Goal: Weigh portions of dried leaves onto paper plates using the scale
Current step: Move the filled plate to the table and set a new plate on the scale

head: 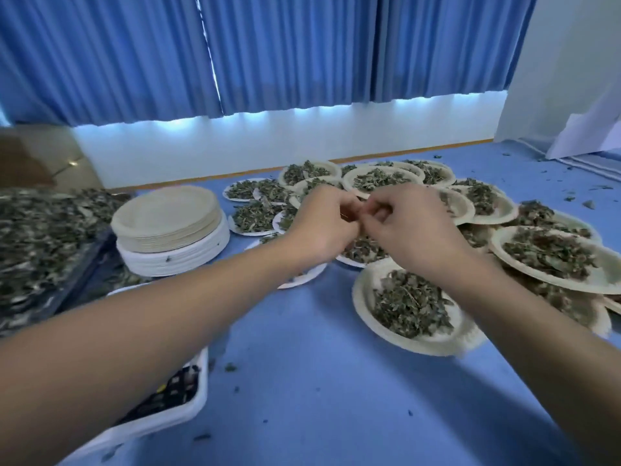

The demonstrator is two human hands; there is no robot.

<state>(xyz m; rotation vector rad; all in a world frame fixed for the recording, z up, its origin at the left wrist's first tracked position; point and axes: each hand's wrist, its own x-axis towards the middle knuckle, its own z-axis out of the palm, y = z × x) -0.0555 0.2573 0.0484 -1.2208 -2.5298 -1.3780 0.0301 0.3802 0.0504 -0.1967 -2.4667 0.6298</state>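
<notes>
Daylight leaks in behind the closed blue curtains (302,45), glowing as a bright, slightly blown-out band below their hem and as a thin slit between two panels. It leaves the scene evenly lit and moderately bright, with a cool blue cast. Shadows are soft and faint, the clearest a dim patch on the blue surface (302,381) under the right forearm (554,348). Wide-angle distortion bows the hem and stretches the forearms, and the heap of dried leaves (37,237) at the left edge is smeared by blur.

Upper frame: pleated blue curtains (285,52), drawn, with a thin bright slit left of centre. Daylight glows under the hem onto a white wall (268,142). Wooden skirting strip (403,153) below, then blue floor (319,381). Plain white side wall (571,62) in the upper right.
</notes>
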